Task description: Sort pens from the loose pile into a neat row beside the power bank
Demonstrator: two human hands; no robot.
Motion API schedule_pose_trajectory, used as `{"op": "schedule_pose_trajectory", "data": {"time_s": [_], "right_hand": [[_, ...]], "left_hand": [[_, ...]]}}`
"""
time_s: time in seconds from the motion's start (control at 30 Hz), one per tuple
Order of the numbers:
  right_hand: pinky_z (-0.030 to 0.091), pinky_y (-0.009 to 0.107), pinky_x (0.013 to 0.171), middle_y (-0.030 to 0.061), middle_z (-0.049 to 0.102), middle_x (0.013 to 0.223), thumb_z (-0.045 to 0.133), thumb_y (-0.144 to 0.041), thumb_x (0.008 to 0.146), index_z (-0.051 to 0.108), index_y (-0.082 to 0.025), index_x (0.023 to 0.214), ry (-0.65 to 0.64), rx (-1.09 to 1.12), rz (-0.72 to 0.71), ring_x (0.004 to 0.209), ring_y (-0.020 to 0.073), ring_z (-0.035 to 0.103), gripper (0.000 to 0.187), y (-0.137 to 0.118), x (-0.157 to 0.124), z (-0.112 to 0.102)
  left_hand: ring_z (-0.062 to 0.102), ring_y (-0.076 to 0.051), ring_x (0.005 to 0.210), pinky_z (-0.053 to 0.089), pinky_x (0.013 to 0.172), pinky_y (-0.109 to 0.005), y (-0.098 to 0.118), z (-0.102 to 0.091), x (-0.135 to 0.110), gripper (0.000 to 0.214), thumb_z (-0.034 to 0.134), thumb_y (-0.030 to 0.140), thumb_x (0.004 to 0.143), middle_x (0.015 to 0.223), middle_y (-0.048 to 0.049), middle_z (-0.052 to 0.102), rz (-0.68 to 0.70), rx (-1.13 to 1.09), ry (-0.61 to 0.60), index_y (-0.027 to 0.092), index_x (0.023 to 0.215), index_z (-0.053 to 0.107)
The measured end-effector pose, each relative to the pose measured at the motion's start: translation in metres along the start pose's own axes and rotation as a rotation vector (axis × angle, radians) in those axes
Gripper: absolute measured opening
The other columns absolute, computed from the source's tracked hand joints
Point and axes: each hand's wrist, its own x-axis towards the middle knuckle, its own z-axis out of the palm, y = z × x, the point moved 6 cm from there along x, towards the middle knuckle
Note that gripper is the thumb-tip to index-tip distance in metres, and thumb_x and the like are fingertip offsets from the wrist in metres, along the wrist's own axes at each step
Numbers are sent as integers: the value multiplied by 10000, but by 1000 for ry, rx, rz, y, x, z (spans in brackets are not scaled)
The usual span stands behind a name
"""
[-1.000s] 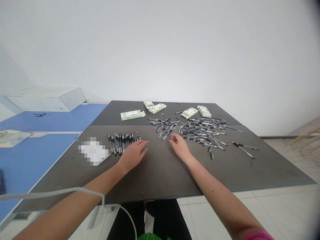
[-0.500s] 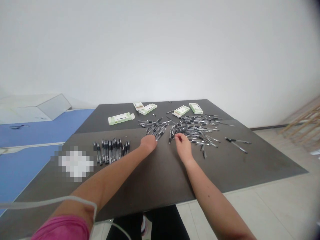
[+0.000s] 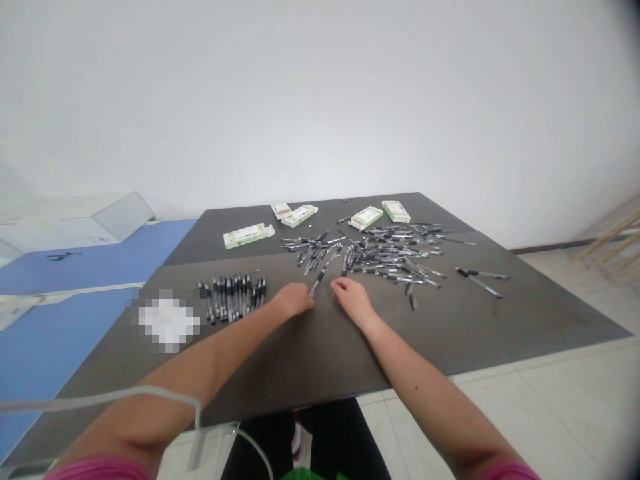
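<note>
My left hand (image 3: 296, 299) is closed around the near end of a clear pen (image 3: 319, 279) with a dark grip, which points away toward the loose pens. To its right, my right hand (image 3: 353, 299) is closed in a pinch a short way from that pen. Whatever its fingertips hold, if anything, is too small to make out. Just beyond both hands lies a large jumbled pile of pens (image 3: 395, 252), with a smaller heap of pens (image 3: 313, 248) on its left. A row of pens (image 3: 233, 293) lies side by side left of my left hand.
Green-and-white pen boxes (image 3: 247, 236) lie toward the back of the dark table (image 3: 300, 360), including another box (image 3: 367, 217) behind the pile. A few stray pens (image 3: 480, 283) are at the right. A pale cable (image 3: 100, 400) crosses my left forearm.
My left hand has drawn back toward me, bringing the pen away from the heap. My right hand has come off the pile's edge and moved left and nearer to me.
</note>
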Motion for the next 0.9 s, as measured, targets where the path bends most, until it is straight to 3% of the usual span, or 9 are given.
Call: {"op": "schedule_pose_trajectory", "data": {"time_s": [0.1, 0.2, 0.4, 0.5, 0.73, 0.9], "right_hand": [[373, 247, 465, -6, 598, 575, 528, -365, 773, 654, -190, 773, -121, 105, 40, 433, 112, 473, 216, -1, -5, 16], [385, 228, 447, -5, 602, 600, 554, -434, 761, 621, -179, 729, -211, 200, 64, 427, 88, 469, 265, -5, -10, 26], [358, 200, 442, -24, 568, 546, 687, -437, 666, 620, -160, 667, -260, 415, 109, 434, 65, 448, 285, -12, -17, 26], [350, 207, 446, -11, 577, 549, 669, -434, 694, 631, -151, 642, -147, 391, 36, 445, 69, 452, 291, -19, -15, 12], [400, 225, 522, -29, 582, 607, 611, -434, 765, 622, -181, 807, 377, 598, -223, 510, 86, 491, 257, -32, -12, -50], [402, 226, 522, -33, 573, 607, 599, -440, 780, 601, -185, 817, 397, 629, -245, 515, 89, 499, 258, -34, -13, -57]], "left_hand": [[634, -189, 728, 423, 630, -236, 2, 1, -15, 283, 466, 297, 752, 753, -80, 696, 62, -91, 8, 148, 770, 706], [600, -160, 684, 389, 589, -228, 7, 4, -33, 309, 424, 316, 783, 741, -41, 679, 109, -216, 51, 152, 814, 684], [575, -163, 679, 394, 630, -250, 8, 9, -59, 327, 434, 401, 813, 717, -21, 664, 144, -540, 185, 166, 785, 659], [611, -173, 736, 422, 683, -257, 2, 12, -65, 310, 434, 400, 823, 761, -24, 689, 112, -631, 227, 180, 811, 652], [664, -150, 746, 469, 744, -251, 1, 27, -68, 267, 435, 389, 838, 828, -12, 711, 101, -810, 98, 187, 845, 610], [664, -152, 761, 469, 745, -249, 3, 30, -66, 249, 452, 379, 831, 817, -9, 712, 108, -796, 49, 192, 834, 616]]}}
